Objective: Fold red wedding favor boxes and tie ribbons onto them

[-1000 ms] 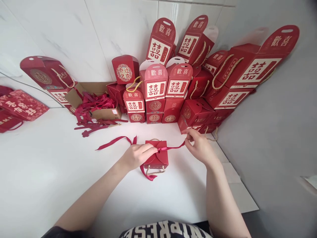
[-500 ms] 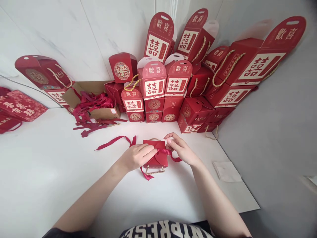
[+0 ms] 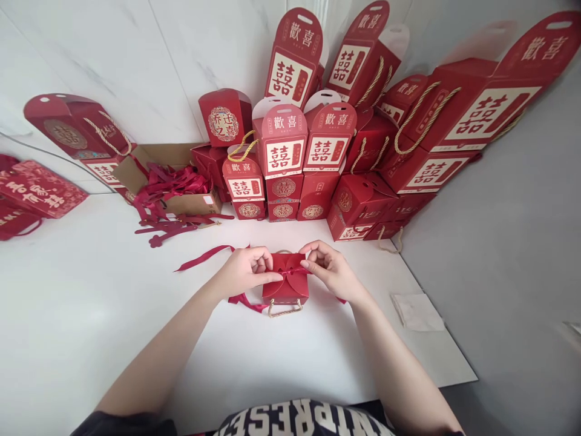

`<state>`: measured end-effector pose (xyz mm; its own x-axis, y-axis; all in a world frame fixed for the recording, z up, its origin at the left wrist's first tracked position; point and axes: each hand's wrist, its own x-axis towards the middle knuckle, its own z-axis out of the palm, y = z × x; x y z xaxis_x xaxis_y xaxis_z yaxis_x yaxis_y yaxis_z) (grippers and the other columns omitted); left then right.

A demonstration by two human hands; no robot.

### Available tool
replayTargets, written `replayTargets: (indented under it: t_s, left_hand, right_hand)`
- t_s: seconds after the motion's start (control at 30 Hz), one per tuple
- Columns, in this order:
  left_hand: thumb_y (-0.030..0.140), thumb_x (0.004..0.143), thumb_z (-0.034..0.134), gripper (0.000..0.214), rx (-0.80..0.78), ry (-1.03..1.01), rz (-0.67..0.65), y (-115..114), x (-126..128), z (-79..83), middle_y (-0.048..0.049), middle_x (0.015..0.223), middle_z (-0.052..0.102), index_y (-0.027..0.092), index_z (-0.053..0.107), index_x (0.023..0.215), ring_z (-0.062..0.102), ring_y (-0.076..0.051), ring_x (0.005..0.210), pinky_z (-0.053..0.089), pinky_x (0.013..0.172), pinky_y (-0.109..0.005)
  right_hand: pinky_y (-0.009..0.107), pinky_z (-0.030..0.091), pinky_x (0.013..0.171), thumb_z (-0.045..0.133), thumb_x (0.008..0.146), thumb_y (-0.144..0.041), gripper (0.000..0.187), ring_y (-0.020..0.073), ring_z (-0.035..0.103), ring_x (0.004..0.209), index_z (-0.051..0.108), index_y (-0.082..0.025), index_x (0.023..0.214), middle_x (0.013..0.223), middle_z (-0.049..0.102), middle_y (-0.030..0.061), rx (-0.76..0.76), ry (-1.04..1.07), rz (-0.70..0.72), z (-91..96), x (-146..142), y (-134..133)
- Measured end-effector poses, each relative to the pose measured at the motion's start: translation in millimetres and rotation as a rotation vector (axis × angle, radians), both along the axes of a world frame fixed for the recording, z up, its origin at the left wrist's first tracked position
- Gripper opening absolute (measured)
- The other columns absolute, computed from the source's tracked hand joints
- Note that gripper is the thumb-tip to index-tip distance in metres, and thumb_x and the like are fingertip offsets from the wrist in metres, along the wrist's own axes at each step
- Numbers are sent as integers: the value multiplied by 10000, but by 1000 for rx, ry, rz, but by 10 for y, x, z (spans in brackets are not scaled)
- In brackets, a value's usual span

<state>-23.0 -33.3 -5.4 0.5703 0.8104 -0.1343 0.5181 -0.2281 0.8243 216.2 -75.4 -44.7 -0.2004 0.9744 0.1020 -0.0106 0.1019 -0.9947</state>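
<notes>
A small red gift box (image 3: 285,290) with overlapping curved flaps and rope handles stands on the white table in front of me. Across its top runs a red ribbon (image 3: 291,272), which looks knotted or crossed at the middle. My left hand (image 3: 249,269) pinches the ribbon at the left of the box top, and its tail hangs down by the front rope handle (image 3: 285,311). On the opposite side, my right hand (image 3: 330,269) pinches the ribbon's other end. Part of that end is hidden behind the fingers. Another strip of red ribbon (image 3: 202,259) lies behind my left hand.
Stacked red gift boxes (image 3: 284,151) line the back and right walls. A cardboard box (image 3: 200,204) full of red ribbons stands at the back left, with flat red strips before it. Red bags (image 3: 40,191) lie far left; a white tissue (image 3: 417,312) lies right.
My left hand has shifted left and now pinches the ribbon near the flap's edge. My right hand has closed on the other end. The ribbon lies tighter across the box top.
</notes>
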Motion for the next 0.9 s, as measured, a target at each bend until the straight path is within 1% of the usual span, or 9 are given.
replayTargets:
  t_s: [0.1, 0.17, 0.27, 0.4, 0.47, 0.57, 0.67, 0.77, 0.9]
  left_hand:
    - [499, 744, 741, 374, -122, -10, -6, 35, -38, 50, 21, 656, 559, 158, 587, 740, 480, -90, 592, 396, 548, -204]
    - [482, 779, 704, 353, -163, -11, -20, 58, -63, 64, 9, 658, 571, 152, 595, 713, 485, -92, 585, 402, 552, -212]
    - [473, 814, 658, 356, -183, 48, -23, 103, -104, 58, 24, 580, 495, 154, 586, 675, 421, -80, 517, 358, 505, -211]
    - [505, 814, 646, 417, -225, 107, -60, 173, -154, 7, 43, 529, 379, 160, 527, 612, 334, -68, 470, 273, 456, -206]
    - [539, 801, 651, 449, -257, 116, -84, 197, -176, -17, 44, 502, 377, 159, 524, 598, 329, -68, 448, 252, 439, -210]
    - [554, 787, 665, 437, -315, 100, -124, 216, -208, -17, 10, 524, 515, 146, 600, 644, 426, -86, 461, 316, 454, -217]
    - [508, 809, 663, 394, -362, 35, -188, 223, -253, 12, -32, 611, 627, 134, 652, 685, 544, -114, 536, 412, 530, -226]
    - [479, 815, 665, 359, -371, 26, -209, 235, -317, 20, -22, 570, 624, 134, 685, 719, 567, -119, 520, 433, 532, -219]
    - [442, 791, 700, 327, -382, 103, -207, 268, -409, 1, 9, 434, 560, 142, 691, 663, 508, -97, 415, 412, 477, -192]
  right_hand:
    - [272, 392, 651, 621, 910, -392, 225, 124, 486, 668, 581, -213, 1041, 725, 523, -32, 28, -23, -15, -14, 13, 6]
    - [275, 391, 662, 604, 921, -395, 219, 128, 491, 688, 579, -212, 1040, 738, 528, -26, 44, -51, -18, -24, 31, 14]
    - [267, 370, 622, 587, 927, -413, 217, 122, 459, 649, 562, -216, 1013, 727, 525, -30, 40, -115, -12, -47, 80, 39]
    - [255, 345, 568, 604, 902, -459, 266, 119, 436, 612, 534, -217, 988, 709, 523, -35, 5, -143, -22, -69, 142, 67]
    - [253, 339, 558, 604, 893, -488, 296, 117, 426, 593, 529, -218, 987, 700, 519, -39, -24, -173, -22, -63, 155, 65]
    - [259, 319, 553, 525, 918, -556, 375, 111, 390, 561, 522, -203, 791, 642, 477, -40, -84, -279, -1, -40, 147, 48]
    - [265, 304, 579, 471, 939, -573, 494, 112, 369, 572, 452, -192, 626, 588, 410, -40, -81, -320, 48, -15, 122, 32]
    - [256, 294, 596, 526, 923, -543, 449, 112, 359, 607, 466, -189, 653, 628, 399, -43, -47, -284, 93, -9, 114, 31]
    - [250, 298, 611, 535, 923, -529, 407, 114, 370, 636, 517, -185, 706, 673, 430, -38, -34, -270, 176, -34, 140, 57]
